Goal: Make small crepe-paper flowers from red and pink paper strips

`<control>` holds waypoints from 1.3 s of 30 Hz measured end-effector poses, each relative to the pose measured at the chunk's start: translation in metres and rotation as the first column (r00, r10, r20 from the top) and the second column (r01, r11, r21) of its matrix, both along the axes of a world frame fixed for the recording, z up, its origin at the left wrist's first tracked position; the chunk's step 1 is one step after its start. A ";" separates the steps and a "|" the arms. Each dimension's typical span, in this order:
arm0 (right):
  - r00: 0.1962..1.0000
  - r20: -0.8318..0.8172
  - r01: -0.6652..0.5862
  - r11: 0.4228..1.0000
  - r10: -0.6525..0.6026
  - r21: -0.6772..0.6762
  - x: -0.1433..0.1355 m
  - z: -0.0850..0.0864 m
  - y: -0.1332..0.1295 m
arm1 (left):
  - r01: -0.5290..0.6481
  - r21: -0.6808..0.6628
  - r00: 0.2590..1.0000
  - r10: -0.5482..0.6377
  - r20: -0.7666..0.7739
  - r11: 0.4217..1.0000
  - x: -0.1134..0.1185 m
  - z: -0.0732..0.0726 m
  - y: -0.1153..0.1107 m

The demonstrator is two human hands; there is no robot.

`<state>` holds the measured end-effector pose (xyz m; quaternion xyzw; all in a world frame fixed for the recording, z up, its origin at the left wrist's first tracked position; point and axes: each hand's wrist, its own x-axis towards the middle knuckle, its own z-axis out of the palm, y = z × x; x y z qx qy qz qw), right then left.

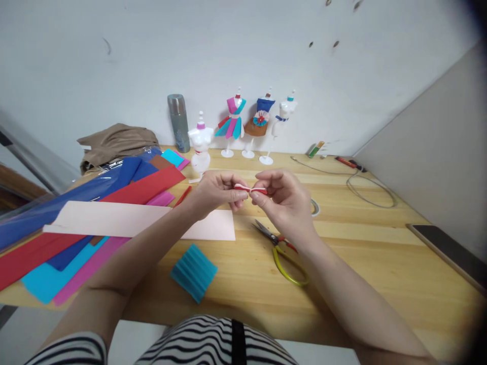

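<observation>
A small red and white bow (241,188), pinched in at its middle, is held up between my two hands above the table. My left hand (217,191) grips its left end between thumb and fingers. On the other side, the thumb and fingers of my right hand (282,198) close on its right end. Scissors (280,253) with yellow and red handles lie below my right hand, blades pointing up and left. Nearer to me is a pleated turquoise piece (195,274). A pale pink sheet (211,225) lies under my left forearm.
Red strips (148,183) and other coloured sheets pile up at left. Small mannequins (232,119) stand along the wall, near a flask (178,123) and brown cloth (116,144). A cable (352,187) and a phone (449,251) lie at right. A tape roll (315,208) is partly hidden.
</observation>
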<state>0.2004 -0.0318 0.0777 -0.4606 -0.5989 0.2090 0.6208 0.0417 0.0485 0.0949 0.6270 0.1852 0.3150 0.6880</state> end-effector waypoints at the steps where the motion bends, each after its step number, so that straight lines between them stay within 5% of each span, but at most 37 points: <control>1: 1.000 -0.013 -0.010 1.000 0.010 -0.002 -0.001 0.001 0.000 | 0.011 -0.001 1.000 -0.011 -0.007 1.000 0.000 0.000 0.000; 12: 0.996 0.088 0.011 1.000 -0.011 0.004 -0.001 -0.004 0.000 | 0.080 0.004 0.994 -0.080 -0.074 0.997 -0.002 -0.004 0.007; 17: 0.992 0.050 -0.113 0.991 0.117 -0.066 0.004 -0.001 -0.001 | 0.019 0.027 0.995 -0.016 -0.100 0.999 -0.002 -0.002 0.006; 22: 0.997 0.041 -0.059 0.995 0.062 -0.083 0.003 0.000 0.001 | -0.004 0.050 0.994 0.009 -0.110 0.999 0.000 -0.002 0.004; 29: 0.973 0.176 0.137 0.987 -0.150 0.080 0.001 -0.003 -0.002 | -0.018 -0.029 0.998 0.016 -0.057 0.999 -0.003 -0.002 0.011; 33: 0.877 0.301 0.297 0.914 -0.375 0.276 0.003 -0.005 -0.001 | 0.028 -0.178 0.990 -0.052 -0.128 0.984 -0.002 -0.009 0.013; 39: 0.785 0.448 0.219 0.867 -0.429 0.448 -0.001 -0.008 0.004 | 0.024 -0.295 1.000 -0.022 0.011 0.955 0.007 -0.018 0.002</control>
